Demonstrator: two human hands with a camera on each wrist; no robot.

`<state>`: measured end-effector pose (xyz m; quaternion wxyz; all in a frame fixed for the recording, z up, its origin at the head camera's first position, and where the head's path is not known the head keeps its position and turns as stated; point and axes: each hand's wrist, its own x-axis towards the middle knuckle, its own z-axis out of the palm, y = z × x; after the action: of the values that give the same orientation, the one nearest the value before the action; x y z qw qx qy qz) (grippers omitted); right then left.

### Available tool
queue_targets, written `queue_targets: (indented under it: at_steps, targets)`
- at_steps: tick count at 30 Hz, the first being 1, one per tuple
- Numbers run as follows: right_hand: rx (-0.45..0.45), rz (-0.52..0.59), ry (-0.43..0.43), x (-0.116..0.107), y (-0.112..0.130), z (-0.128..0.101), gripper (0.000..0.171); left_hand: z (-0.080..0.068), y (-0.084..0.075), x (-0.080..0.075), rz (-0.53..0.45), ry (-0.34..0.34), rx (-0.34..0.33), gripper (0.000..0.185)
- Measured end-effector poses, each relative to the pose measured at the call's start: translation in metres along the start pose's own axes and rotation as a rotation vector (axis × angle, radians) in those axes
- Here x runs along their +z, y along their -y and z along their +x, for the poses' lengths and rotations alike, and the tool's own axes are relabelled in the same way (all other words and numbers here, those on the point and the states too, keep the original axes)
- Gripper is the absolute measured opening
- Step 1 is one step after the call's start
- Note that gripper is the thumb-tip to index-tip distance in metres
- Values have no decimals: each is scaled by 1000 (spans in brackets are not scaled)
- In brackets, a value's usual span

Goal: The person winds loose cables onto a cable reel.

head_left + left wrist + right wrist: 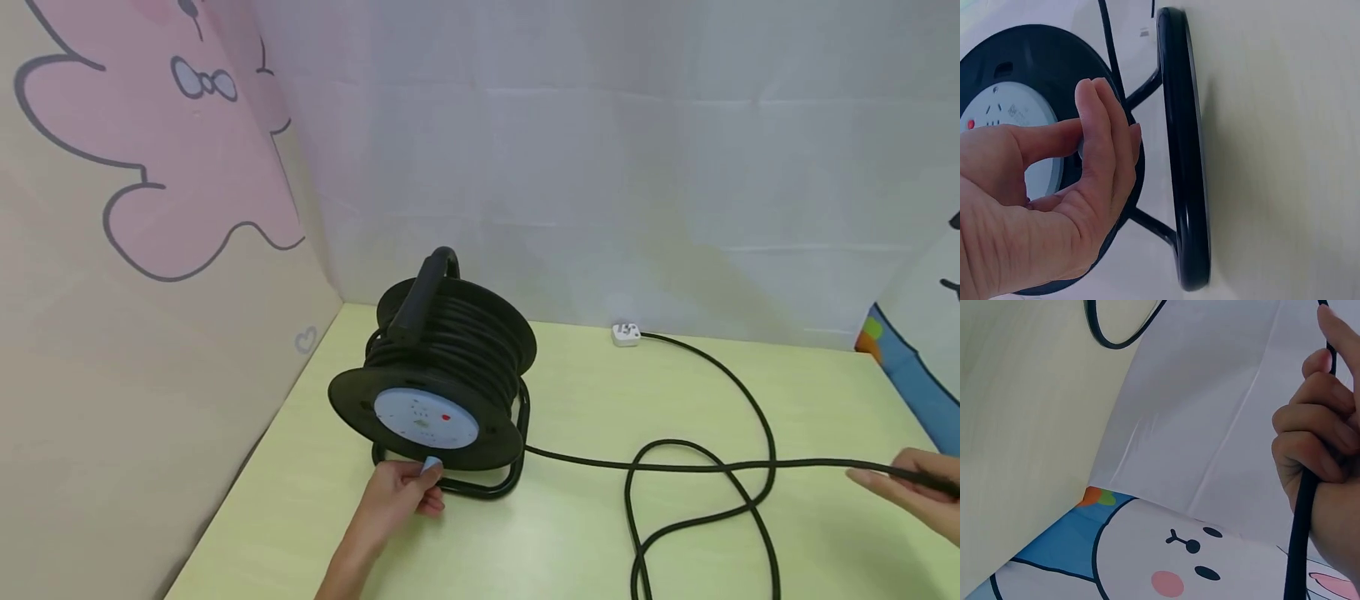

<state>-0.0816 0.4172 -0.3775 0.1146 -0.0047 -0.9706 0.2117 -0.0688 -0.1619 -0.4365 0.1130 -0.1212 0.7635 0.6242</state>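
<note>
A black cable reel (450, 333) wound with black cable stands on its tubular frame (480, 490) at the left of the table. Its round grey socket panel (426, 418), with a red button, faces forward. My left hand (401, 492) pinches a small pale blue knob (431, 464) at the lower rim of the reel's front disc; in the left wrist view the fingers mostly hide it. At the far right my right hand (918, 492) grips the loose cable (697, 468), its fingers curled round it in the right wrist view. That stretch runs nearly straight from the reel.
A white plug (626, 334) lies near the table's back edge. From it, slack cable (750, 400) loops over the right half of the yellowish table (570, 533). A pale sheet (600, 167) hangs behind, and a printed cartoon sheet (187, 375) stands along the left side.
</note>
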Motion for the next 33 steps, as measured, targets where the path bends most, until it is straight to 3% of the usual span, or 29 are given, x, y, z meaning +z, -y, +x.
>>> queue_targets:
  at_steps: [5, 10, 16, 33]
  targets:
    - [-27, 75, 1, 11, 5, -6, 26, 2, 1, -12, -20, -31, -35, 31]
    - [-41, -4, 44, 19, 12, -6, 24, 1, -1, -28, -35, -70, -55, 31]
    - [-52, -1, 67, 25, 23, -7, 21, 0, -6, -43, -50, -135, -48, 29]
    - [-221, 188, 162, 50, 57, -2, 8, -12, -41, -81, -99, -207, -14, 33]
